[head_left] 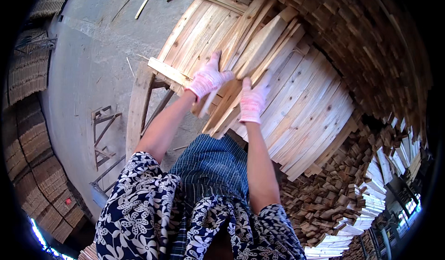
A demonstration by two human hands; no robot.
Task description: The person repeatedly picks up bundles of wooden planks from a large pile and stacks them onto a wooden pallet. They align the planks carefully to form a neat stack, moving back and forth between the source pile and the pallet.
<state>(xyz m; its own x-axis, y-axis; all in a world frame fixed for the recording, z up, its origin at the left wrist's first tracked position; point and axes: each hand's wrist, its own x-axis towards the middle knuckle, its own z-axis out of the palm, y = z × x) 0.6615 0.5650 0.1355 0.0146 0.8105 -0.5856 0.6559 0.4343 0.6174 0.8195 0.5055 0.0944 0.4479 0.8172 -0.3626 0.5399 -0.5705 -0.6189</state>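
Both my hands wear pink-and-white knitted gloves and work at a loose pile of wooden boards (262,44) lying across a row of pale planks. My left hand (208,80) rests at the pile's left side, its fingers spread, beside a thin pale slat that is smeared by motion. My right hand (254,100) lies against the near part of the pile, thumb and fingers apart and partly blurred. Between the hands, tilted board ends (222,116) point toward my body. The undersides of the hands are hidden.
Flat planks (301,109) lie side by side on a wooden stand (139,107). Stacked wood pieces (361,42) rise at the far right, with a heap of short blocks (320,204) nearer. Bundled slats (44,172) line the left. A metal frame (102,137) stands on the concrete floor (111,47).
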